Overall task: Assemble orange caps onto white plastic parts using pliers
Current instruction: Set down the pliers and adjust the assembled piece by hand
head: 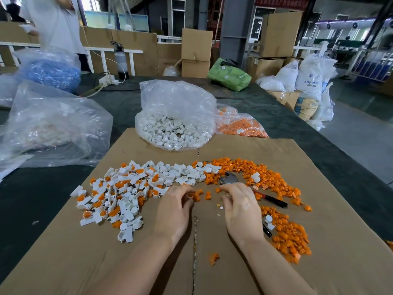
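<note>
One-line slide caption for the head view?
Both hands sort loose orange plastic caps beside metal pliers on brown cardboard.

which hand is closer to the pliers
Right. The right hand lies over the pliers, whose head pokes out just past its fingertips. The left hand is off to the pliers' left, fingers among loose orange caps.

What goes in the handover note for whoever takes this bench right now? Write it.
Left hand: fingers curled at a few loose orange caps; grip unclear.
Right hand: curled over the pliers, whose head points away.
Done: capped white pieces lie in the left pile on the cardboard.
Left: uncapped white parts mid-sheet, orange caps heaped right, plus the bag of white parts and bag of orange caps behind.
</note>
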The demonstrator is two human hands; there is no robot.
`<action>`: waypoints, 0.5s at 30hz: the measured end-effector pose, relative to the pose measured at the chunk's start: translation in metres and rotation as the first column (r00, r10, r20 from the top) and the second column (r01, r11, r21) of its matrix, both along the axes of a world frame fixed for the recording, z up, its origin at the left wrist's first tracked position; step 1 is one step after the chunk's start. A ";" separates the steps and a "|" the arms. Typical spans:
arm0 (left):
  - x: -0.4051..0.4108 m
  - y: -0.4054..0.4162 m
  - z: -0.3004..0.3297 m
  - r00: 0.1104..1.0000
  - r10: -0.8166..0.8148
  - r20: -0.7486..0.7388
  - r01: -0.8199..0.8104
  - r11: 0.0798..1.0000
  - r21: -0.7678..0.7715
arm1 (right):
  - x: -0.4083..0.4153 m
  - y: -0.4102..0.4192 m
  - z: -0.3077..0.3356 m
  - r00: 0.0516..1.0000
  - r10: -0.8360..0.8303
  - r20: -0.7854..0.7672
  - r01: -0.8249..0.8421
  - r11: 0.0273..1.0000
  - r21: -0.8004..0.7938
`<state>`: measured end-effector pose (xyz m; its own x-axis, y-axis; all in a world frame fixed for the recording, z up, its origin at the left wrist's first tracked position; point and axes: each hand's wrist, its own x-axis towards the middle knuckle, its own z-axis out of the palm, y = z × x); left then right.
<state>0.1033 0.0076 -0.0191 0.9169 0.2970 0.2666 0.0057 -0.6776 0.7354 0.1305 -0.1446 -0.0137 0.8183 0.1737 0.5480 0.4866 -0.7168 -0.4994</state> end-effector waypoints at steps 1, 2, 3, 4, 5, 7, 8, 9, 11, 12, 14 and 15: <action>0.002 0.003 -0.001 0.999 0.038 -0.005 -0.038 0.999 0.020 | 0.006 -0.005 0.001 0.999 -0.048 -0.018 0.047 0.999 -0.015; 0.003 0.006 -0.002 0.997 0.072 -0.012 -0.072 0.997 0.037 | 0.011 -0.009 0.003 0.995 -0.089 -0.033 0.088 0.996 -0.033; 0.004 0.009 -0.003 0.994 0.107 -0.022 -0.105 0.993 0.057 | 0.017 -0.014 0.005 0.991 -0.122 -0.049 0.120 0.992 -0.050; 0.005 0.011 -0.003 0.989 0.143 -0.034 -0.140 0.987 0.083 | 0.021 -0.017 0.007 0.987 -0.146 -0.065 0.142 0.988 -0.068; 0.006 0.013 -0.004 0.983 0.178 -0.046 -0.172 0.979 0.113 | 0.025 -0.020 0.009 0.984 -0.162 -0.075 0.155 0.984 -0.084; 0.007 0.015 -0.004 0.969 0.231 -0.082 -0.213 0.960 0.181 | 0.028 -0.023 0.012 0.981 -0.176 -0.083 0.167 0.980 -0.107; 0.008 0.015 -0.004 0.963 0.248 -0.105 -0.221 0.951 0.215 | 0.028 -0.024 0.013 0.980 -0.178 -0.087 0.167 0.978 -0.124; 0.008 0.014 -0.003 0.957 0.261 -0.124 -0.227 0.944 0.240 | 0.028 -0.024 0.013 0.980 -0.177 -0.093 0.162 0.976 -0.149; 0.009 0.013 -0.001 0.946 0.288 -0.151 -0.247 0.938 0.241 | 0.027 -0.023 0.011 0.978 -0.176 -0.115 0.148 0.966 -0.213; 0.010 0.013 0.000 0.940 0.303 -0.154 -0.265 0.937 0.229 | 0.025 -0.021 0.010 0.975 -0.183 -0.123 0.150 0.960 -0.236; 0.010 0.012 0.002 0.935 0.329 -0.136 -0.294 0.929 0.224 | 0.022 -0.018 0.008 0.973 -0.199 -0.120 0.165 0.955 -0.247; 0.011 0.012 0.003 0.936 0.333 -0.117 -0.298 0.924 0.241 | 0.020 -0.016 0.008 0.973 -0.200 -0.113 0.168 0.955 -0.243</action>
